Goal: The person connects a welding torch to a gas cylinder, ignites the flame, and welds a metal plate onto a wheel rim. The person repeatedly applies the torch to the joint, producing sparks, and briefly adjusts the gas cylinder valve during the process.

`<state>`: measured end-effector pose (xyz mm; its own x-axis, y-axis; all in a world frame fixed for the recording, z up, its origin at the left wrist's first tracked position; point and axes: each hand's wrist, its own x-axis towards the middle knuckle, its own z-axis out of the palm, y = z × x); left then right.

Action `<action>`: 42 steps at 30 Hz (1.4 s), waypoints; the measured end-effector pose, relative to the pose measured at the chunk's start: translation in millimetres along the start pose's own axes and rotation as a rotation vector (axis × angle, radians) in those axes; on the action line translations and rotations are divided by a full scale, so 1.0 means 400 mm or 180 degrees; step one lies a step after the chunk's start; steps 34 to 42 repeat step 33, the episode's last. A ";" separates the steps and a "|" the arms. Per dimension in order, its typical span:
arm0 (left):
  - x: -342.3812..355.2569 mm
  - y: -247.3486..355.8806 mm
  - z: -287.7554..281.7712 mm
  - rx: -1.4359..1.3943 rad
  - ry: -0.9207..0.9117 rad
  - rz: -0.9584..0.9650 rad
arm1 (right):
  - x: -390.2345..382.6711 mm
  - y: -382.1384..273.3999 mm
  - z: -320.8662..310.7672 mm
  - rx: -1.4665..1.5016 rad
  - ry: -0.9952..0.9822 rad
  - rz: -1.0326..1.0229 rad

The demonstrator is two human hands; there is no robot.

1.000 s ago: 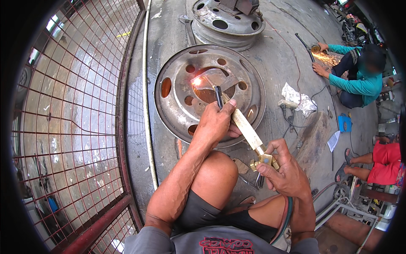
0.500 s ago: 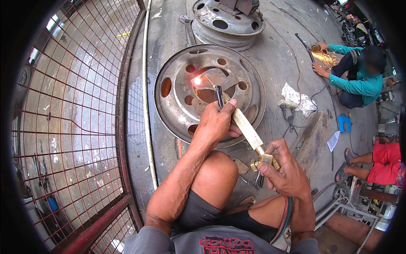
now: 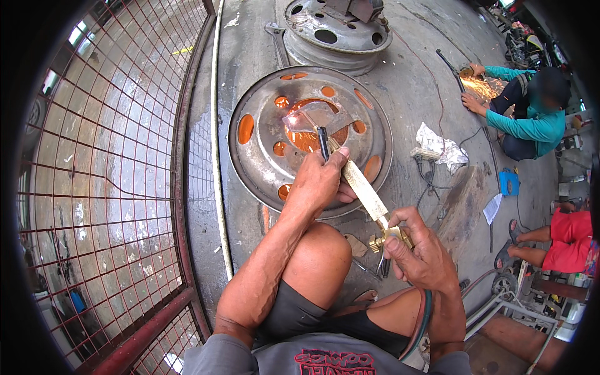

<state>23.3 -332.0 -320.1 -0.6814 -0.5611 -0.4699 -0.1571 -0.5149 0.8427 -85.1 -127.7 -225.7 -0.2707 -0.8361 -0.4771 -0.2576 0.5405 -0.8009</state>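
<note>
My left hand (image 3: 317,180) is closed round the front of a brass cutting torch (image 3: 367,192), with a slim black cylinder (image 3: 322,142) also standing up by its fingers. At the torch's rear, my right hand (image 3: 424,255) grips the body beside the brass valve knob. The torch's bent tip points at a thin flat metal piece (image 3: 322,116) over the centre opening of a steel wheel rim (image 3: 256,153). A small bright spot glows where the tip meets the metal. Orange light and sparks show through the rim's holes.
A second steel rim (image 3: 331,53) with a metal block on it lies beyond, beside an adjustable wrench (image 3: 278,44). A red mesh fence (image 3: 181,187) stands left. At right, a person in teal (image 3: 531,122) works amid sparks; a white rag (image 3: 440,147), cables and hoses lie on the floor.
The red flare at the torch tip has shrunk to a small bright spot. Orange glow and sparks now fill the rim's openings. Both hands have barely moved.
</note>
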 end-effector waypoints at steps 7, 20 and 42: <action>0.000 0.000 -0.001 -0.0033 0.0016 0.0011 | 0.002 0.004 0.001 0.0005 0.0023 0.0012; -0.002 -0.001 0.003 -0.0067 0.0078 0.0044 | 0.004 -0.006 0.005 -0.0100 0.0118 0.0136; -0.001 -0.002 0.000 -0.0020 0.0045 0.0101 | 0.005 -0.003 0.009 -0.0002 0.0156 0.0163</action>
